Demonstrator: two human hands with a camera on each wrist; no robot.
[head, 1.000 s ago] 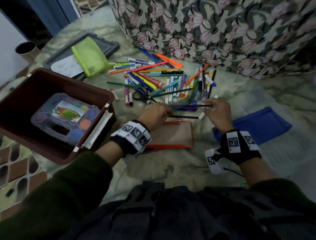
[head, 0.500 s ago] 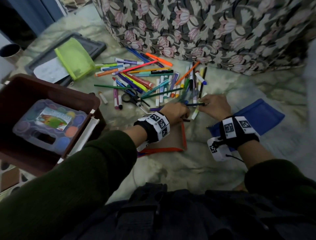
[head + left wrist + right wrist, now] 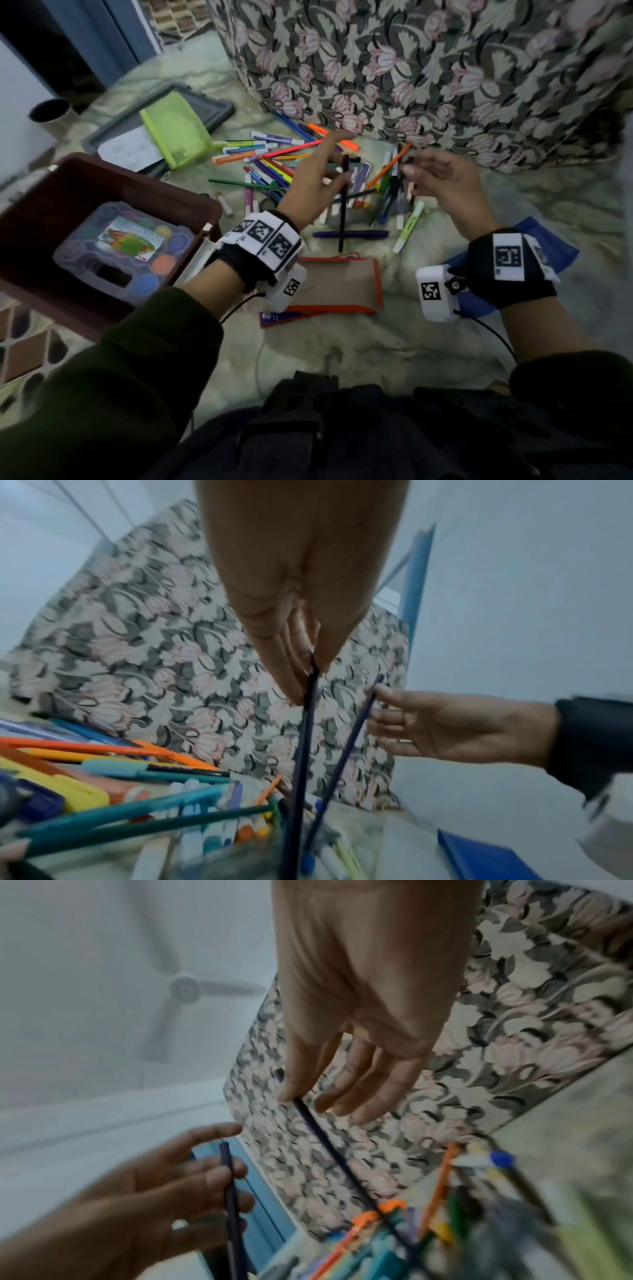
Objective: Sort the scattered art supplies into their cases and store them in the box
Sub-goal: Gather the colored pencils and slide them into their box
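Overhead, each hand pinches one thin dark pencil [image 3: 343,202]; both upright.

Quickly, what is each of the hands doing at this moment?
Left hand: pinches one dark pencil, held upright.
Right hand: pinches a second dark pencil between thumb and fingers.

No legible text, only square coded markers on wrist bands [image 3: 263,236]

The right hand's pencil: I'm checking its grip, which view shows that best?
Left wrist view: the right hand pinches the dark pencil at its top end, unobstructed. Right wrist shows it partly blurred; head barely shows it.
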